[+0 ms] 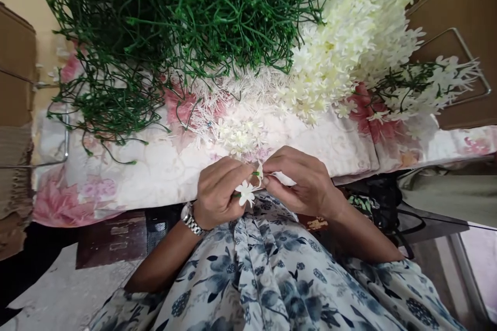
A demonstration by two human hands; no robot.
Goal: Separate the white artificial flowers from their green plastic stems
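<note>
My left hand is closed around a thin green stem with a small white artificial flower sticking out between its fingers. A metal wristwatch sits on that wrist. My right hand pinches another small white flower at the stem's tip, fingertips touching those of the left hand. Both hands hover at the near edge of a surface covered with a floral cloth, just above my blue-flowered garment.
A big tangle of green plastic stems lies on the cloth at the back left. A heap of loose white flowers fills the back right, with a smaller cluster just beyond my hands. Brown cardboard stands at the right.
</note>
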